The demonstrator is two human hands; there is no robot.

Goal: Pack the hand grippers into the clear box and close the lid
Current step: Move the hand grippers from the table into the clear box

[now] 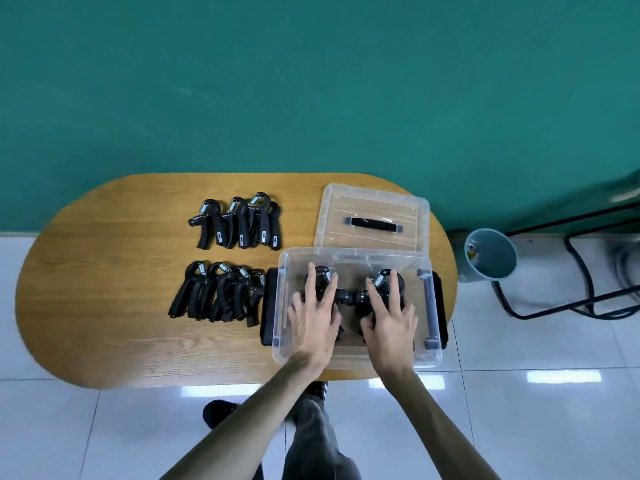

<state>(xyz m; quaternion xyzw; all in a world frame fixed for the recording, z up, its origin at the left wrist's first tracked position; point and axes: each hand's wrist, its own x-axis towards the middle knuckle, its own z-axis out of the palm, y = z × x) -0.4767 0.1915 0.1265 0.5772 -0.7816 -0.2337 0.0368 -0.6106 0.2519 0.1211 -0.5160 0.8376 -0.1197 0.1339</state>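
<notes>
Hand grippers (353, 296) lie under both hands' grip inside clear box (429, 355).

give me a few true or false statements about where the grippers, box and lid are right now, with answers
1. Both hands are inside the clear box. True: the left hand and right hand rest on hand grippers in the box.
2. The lid is on the box. False: it lies on the table behind the box.
3. Two groups of grippers remain on the table. True: a far group and a near group, left of the box.
4. The lid's handle is white. False: it is dark.
5. The table is square. False: its ends are rounded.
</notes>
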